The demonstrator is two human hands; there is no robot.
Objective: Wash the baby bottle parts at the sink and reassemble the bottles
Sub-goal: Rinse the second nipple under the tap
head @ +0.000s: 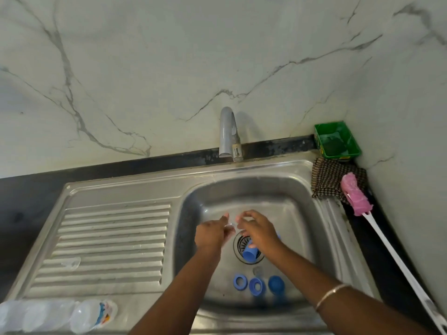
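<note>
Both my hands are over the steel sink basin [297,204], below the tap [227,134]. My left hand [211,234] and my right hand [260,232] pinch a small clear teat [232,224] between their fingertips. A blue cap [250,253] lies on the drain. Two blue screw rings [240,282] [257,286] and a blue lid [276,284] lie at the basin's near side. Another clear teat [72,262] lies on the drainboard. Clear bottles [79,315] lie on their sides at the drainboard's front left.
A pink bottle brush [356,194] with a long white handle lies on the dark counter to the right. Beside it are a checked cloth [329,180] and a green tray [337,140] in the corner. Marble wall stands behind the sink.
</note>
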